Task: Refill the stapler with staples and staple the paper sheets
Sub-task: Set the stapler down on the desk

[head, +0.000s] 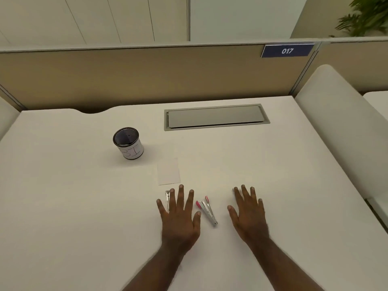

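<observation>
Both hands flat, fingers spread, holding nothing: left hand [179,215] half-covers staple strip [167,199]; right hand [248,215] beside pink stapler [206,211]; likely start pose, paper sheets [169,172] untouched.

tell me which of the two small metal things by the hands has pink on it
The silver stapler with pink ends, lying between the left hand and right hand. The plain silver strip by the left fingers has none.

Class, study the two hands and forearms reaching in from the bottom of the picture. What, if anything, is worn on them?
Nothing that shows. The left hand and right hand are bare: no gloves, rings, watch or bracelet. Both forearms are uncovered down to the picture's lower edge, so no sleeve or cuff is in view.
</observation>
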`<state>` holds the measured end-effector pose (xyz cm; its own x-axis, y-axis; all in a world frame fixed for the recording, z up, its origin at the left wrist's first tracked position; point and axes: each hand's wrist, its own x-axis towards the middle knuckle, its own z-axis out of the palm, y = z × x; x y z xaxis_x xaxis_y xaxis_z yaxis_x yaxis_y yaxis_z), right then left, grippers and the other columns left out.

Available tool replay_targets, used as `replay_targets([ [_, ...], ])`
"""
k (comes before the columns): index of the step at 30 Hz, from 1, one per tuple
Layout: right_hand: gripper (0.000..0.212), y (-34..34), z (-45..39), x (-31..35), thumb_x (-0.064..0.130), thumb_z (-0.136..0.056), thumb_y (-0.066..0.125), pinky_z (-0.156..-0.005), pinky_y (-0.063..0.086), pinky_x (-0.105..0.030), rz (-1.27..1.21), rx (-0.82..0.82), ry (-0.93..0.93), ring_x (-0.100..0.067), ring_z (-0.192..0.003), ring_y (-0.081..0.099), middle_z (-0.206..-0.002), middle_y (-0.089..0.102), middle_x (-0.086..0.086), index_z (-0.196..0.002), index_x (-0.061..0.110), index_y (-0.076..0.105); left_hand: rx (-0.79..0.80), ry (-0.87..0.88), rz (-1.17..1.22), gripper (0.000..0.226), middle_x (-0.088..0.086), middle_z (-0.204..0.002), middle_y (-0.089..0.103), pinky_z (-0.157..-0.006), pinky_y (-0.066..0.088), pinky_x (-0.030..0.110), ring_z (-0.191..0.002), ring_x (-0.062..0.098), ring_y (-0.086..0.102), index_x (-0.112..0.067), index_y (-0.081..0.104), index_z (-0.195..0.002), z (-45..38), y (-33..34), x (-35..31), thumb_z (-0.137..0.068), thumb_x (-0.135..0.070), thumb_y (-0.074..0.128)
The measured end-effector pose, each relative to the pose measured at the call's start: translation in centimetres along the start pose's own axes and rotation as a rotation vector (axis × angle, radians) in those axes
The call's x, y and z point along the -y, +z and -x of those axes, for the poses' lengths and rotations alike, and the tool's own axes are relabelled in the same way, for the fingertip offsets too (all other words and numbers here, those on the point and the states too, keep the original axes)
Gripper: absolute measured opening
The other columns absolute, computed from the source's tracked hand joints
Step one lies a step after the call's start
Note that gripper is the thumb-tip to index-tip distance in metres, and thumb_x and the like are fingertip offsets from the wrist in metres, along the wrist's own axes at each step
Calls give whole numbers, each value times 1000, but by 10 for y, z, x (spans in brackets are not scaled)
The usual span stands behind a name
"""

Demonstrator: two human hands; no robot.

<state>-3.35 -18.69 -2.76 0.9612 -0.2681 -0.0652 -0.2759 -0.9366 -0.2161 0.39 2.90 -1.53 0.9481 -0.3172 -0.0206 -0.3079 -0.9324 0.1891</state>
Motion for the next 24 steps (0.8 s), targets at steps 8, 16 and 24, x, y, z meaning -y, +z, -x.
replay_targets([
  [8, 48, 2, -23, -9, 45, -96, 42, -101, 40, -38, 50, 28, 5, -22, -133, 44, -152, 39, -3, -142, 28, 44, 43, 135, 17, 66, 8, -163, 7, -113, 8, 68, -150, 32, 5, -27, 17, -154, -12, 10, -48, -94, -47, 35],
  [16, 28, 9, -39, -13, 26, -97, 51, -98, 44, -32, -175, 16, 47, -21, -117, 52, -133, 55, -2, -123, 21, 58, 142, 168, 107, 63, 5, -163, 0, -113, -2, 63, -150, 32, 0, -26, 15, -154, -36, 11, -70, -97, -35, 40],
  [24, 34, -46, -23, 6, 35, -84, 70, -72, 52, -19, -679, -159, -21, -3, -94, 59, -109, 51, 17, -112, 33, 51, 293, -72, 1097, 44, -1, -130, 61, -110, 38, 35, -124, 13, 55, -24, 43, -144, -62, -31, -78, -101, -19, 49],
])
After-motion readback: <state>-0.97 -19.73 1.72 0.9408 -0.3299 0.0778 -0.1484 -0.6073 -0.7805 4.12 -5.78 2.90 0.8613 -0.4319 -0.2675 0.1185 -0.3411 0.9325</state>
